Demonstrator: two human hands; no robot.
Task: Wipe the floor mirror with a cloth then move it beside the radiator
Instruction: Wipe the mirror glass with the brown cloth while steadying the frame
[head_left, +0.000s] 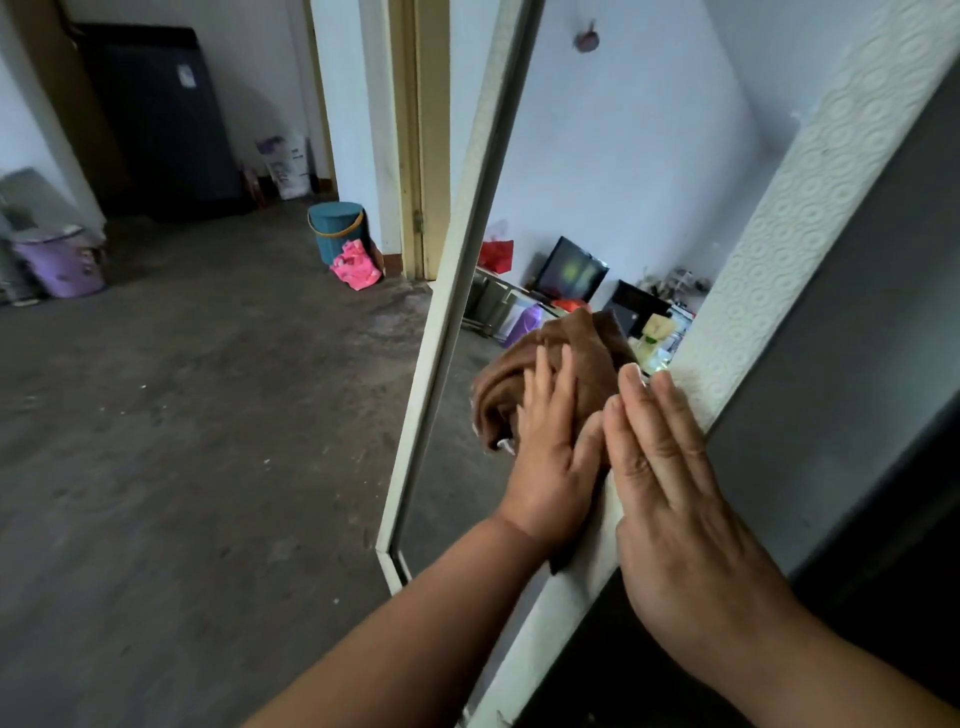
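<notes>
The floor mirror (597, 182) runs slantwise through the middle of the frame, its white frame rising from the lower centre to the top edge, the glass showing a pale wall and cluttered shelves. At centre right, the left hand (553, 457) lies flat, fingers spread, pressing a bunched brown cloth (550, 358) against the glass; it is not clenched round the cloth. Just beside it, thumb side nearly touching, the right hand (675, 499) rests open and flat on the patterned right edge of the frame, fingers straight and together, gripping nothing. Whether its palm bears on the frame or only the fingers do is hard to tell from this angle. At the centre left of the picture a teal bucket (336, 228) stands on the dark floor (182, 415) by a doorway, with a pink bag (356, 266) against it. A purple bin (60, 262) sits at the left edge.
</notes>
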